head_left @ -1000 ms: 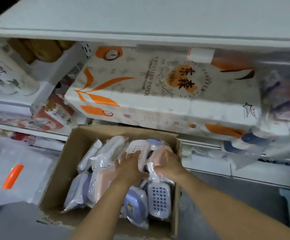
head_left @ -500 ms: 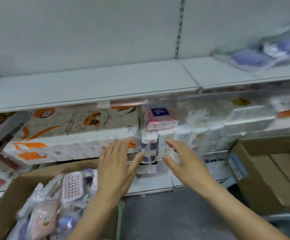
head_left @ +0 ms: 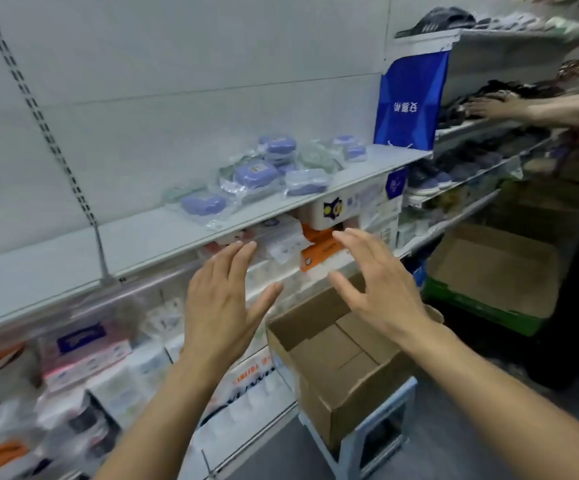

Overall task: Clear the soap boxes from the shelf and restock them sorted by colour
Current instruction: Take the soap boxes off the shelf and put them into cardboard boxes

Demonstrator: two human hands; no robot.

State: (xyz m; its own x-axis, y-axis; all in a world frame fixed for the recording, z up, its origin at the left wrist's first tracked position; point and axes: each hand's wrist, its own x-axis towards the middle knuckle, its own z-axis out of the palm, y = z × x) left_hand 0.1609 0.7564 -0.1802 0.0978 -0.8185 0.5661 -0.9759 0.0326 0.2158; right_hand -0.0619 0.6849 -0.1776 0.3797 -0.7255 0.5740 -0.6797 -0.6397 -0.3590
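Several soap boxes in clear plastic wrap lie on the white shelf (head_left: 135,237), at its right end: purple ones (head_left: 255,173) and pale green ones (head_left: 317,157), heaped loosely. My left hand (head_left: 222,299) and my right hand (head_left: 374,285) are raised side by side in front of the shelf edge, below the boxes. Both hands have spread, straight fingers and hold nothing. Neither hand touches a soap box.
An open cardboard box (head_left: 343,355) sits on a stool below my right hand. Packs of tissue (head_left: 87,348) fill the lower shelves. A blue bag (head_left: 411,102) hangs at the shelf's right end. Another person's arm (head_left: 530,109) reaches onto the shoe shelves at right, beside a second carton (head_left: 495,268).
My hands left the carton of wrapped soap boxes empty and rose. The view swung up and right, bringing the soap boxes on the shelf into sight.
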